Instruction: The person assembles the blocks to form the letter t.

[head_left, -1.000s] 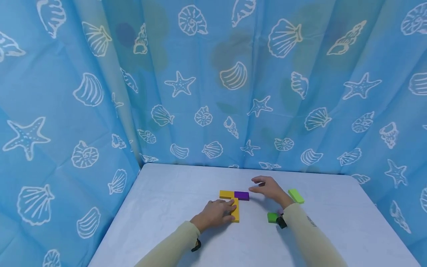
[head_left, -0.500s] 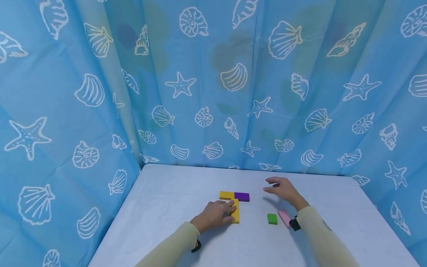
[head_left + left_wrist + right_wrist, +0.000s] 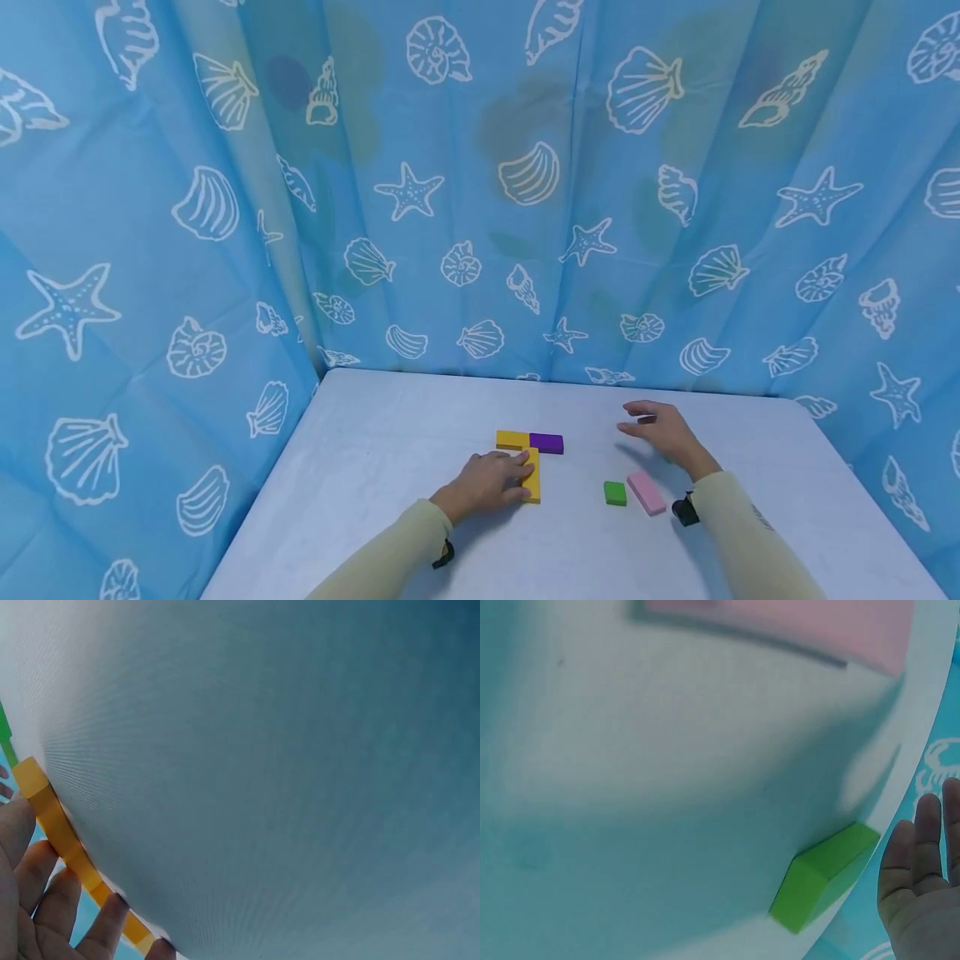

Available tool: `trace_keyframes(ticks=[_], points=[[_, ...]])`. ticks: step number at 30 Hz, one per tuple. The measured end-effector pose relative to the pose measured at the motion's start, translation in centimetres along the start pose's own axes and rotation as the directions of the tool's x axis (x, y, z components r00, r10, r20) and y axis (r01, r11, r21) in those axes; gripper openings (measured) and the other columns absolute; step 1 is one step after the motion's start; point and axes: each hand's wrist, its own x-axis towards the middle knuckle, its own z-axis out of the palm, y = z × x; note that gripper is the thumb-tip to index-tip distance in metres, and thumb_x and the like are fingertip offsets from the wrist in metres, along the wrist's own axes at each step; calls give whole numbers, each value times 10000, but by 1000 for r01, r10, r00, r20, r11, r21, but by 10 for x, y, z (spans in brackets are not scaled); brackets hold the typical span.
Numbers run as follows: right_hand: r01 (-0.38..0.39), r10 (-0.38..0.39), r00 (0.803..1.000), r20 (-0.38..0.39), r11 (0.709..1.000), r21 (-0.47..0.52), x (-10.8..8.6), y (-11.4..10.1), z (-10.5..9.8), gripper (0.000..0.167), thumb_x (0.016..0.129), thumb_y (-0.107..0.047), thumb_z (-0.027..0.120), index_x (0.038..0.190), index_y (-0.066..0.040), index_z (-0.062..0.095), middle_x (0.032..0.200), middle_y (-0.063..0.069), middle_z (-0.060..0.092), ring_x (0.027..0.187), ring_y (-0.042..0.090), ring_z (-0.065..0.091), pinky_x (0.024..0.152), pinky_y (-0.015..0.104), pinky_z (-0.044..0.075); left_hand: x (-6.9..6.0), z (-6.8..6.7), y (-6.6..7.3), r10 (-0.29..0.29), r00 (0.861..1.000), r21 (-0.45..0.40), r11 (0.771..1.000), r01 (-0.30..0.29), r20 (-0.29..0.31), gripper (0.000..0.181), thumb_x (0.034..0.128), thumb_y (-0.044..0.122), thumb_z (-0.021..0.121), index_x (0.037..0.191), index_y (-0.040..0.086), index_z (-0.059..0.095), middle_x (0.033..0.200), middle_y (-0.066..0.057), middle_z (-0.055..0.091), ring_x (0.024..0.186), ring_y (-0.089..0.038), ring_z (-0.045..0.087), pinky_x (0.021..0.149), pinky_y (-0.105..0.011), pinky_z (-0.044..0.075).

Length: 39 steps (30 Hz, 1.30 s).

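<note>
"On the table, what's the left hand doing?"
"Resting extended fingers on the near yellow block, not gripping."
"And the right hand?"
"Raised at right, fingers relaxed, holding nothing."

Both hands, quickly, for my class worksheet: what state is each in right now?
Left hand: open, touching the nearer yellow rectangular block.
Right hand: open, holding nothing.

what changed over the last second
The right hand moved rightward, away from the purple block, uncovering the pink block. Nothing was visibly grasped or released. The left hand stayed on the nearer yellow block.
</note>
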Motion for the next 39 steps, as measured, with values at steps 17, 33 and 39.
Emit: trace_keyframes(ticks=[17,33,39], points=[[-51,51,997,-51,999,7,-15,30,-22,702,923,-416,676,1464,-38,438,1533,290,346,1364,524,331,1064,644,387,-1,-5,3,-4,1000,10,1000,4,-2,505,946,497,605,1416,332,519,1522,159,441,1380,-205,473,1067,-579,422],[-156,157,987,20,986,-58,-13,54,-22,905,851,-372,754,1525,-14,266,1437,381,341,1225,527,426,1005,645,430,-1,-2,0,-12,1000,-8,1000,12,-1,513,942,509,603,1418,339,515,1523,167,436,1379,-210,475,1067,-582,421],[-115,114,993,-7,987,-111,-15,52,-20,818,867,-304,741,1491,14,316,1375,393,407,1138,495,521,896,542,537,-1,1,0,-24,1000,-5,1000,24,-7,513,943,516,596,1421,352,506,1525,179,428,1388,-206,463,1082,-579,408]])
